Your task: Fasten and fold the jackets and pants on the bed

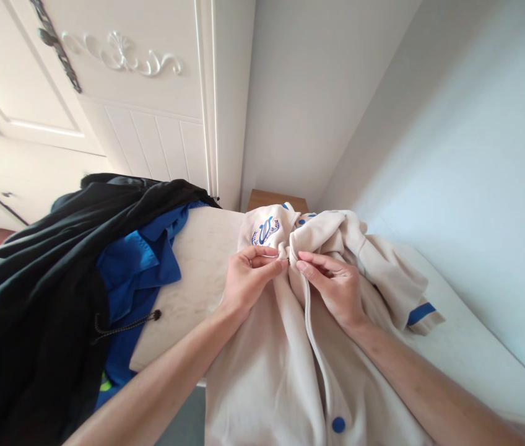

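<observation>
Nearest, 5 o'clock: blue button [338,424], apparently unfastened; lower front edges of cream garment [253,384] parted. Garment lies centre, 12 to 6 o'clock, over pale surface [211,248]. Left hand [246,279] pinches one edge, thumb against fingers; right hand [337,285] pinches facing edge just beside. Edges nearly meet there; whether joined, cannot tell. Black garment [58,260] over blue cloth [123,266] at 9 o'clock. Farthest, 11 o'clock: white panelled door [151,99].
</observation>
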`<action>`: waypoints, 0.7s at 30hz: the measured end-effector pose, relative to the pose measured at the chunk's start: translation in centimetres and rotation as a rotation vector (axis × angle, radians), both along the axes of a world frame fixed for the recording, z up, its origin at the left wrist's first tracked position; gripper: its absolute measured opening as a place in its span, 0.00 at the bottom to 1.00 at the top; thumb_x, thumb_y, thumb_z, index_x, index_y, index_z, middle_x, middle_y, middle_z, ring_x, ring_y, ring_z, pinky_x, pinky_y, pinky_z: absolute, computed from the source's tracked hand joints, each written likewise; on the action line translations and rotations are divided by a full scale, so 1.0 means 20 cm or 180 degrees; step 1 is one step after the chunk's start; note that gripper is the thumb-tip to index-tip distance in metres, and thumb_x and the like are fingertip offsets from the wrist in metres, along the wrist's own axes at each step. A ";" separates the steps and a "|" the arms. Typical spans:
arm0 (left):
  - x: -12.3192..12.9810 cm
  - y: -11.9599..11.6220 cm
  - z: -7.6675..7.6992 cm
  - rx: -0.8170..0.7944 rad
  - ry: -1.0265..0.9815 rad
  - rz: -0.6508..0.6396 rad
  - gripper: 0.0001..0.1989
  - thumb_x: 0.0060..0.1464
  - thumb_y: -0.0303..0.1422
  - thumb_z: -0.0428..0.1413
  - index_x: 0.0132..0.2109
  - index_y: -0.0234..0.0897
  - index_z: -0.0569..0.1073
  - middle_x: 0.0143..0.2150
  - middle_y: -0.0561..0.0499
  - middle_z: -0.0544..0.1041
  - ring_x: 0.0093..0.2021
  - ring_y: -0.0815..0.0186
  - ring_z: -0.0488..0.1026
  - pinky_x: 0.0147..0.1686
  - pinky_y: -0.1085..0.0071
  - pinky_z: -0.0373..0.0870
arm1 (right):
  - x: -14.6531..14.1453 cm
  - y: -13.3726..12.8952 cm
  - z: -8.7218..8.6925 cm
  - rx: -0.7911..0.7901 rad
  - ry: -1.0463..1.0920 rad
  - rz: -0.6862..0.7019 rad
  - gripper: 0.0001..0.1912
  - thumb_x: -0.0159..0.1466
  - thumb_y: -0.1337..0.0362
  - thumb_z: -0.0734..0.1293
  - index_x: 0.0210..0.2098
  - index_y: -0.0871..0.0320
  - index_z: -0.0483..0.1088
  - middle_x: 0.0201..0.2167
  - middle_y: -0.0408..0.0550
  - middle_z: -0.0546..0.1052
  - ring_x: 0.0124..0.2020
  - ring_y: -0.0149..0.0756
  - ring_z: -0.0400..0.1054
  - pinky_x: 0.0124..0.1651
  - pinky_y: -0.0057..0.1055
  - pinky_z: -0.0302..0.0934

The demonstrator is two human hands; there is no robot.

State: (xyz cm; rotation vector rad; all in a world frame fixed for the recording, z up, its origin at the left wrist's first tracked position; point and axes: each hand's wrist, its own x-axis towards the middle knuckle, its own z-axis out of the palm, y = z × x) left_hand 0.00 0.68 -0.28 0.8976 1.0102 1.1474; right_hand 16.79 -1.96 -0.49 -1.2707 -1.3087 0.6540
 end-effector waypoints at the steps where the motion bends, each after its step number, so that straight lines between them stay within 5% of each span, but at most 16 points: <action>1: 0.00 0.00 0.01 -0.0030 -0.0033 -0.0048 0.19 0.36 0.34 0.73 0.38 0.34 0.79 0.28 0.51 0.82 0.29 0.69 0.77 0.32 0.77 0.69 | 0.00 0.00 0.00 0.0019 -0.0017 -0.0014 0.11 0.57 0.57 0.75 0.38 0.51 0.82 0.37 0.45 0.84 0.36 0.41 0.79 0.41 0.35 0.76; 9: -0.01 -0.02 0.06 -0.0281 -0.0478 -0.0470 0.24 0.34 0.33 0.73 0.43 0.34 0.79 0.29 0.50 0.83 0.29 0.69 0.77 0.36 0.75 0.71 | 0.02 0.00 -0.02 -0.0001 -0.0057 -0.0156 0.12 0.57 0.56 0.75 0.40 0.51 0.82 0.38 0.44 0.84 0.35 0.39 0.78 0.39 0.34 0.75; 21: 0.01 -0.03 0.02 -0.0098 -0.0862 -0.0838 0.26 0.42 0.34 0.72 0.50 0.37 0.75 0.37 0.49 0.84 0.39 0.64 0.80 0.46 0.69 0.72 | 0.02 -0.02 -0.01 0.0312 -0.0540 -0.0377 0.11 0.59 0.56 0.73 0.40 0.51 0.82 0.38 0.46 0.84 0.34 0.39 0.78 0.39 0.33 0.75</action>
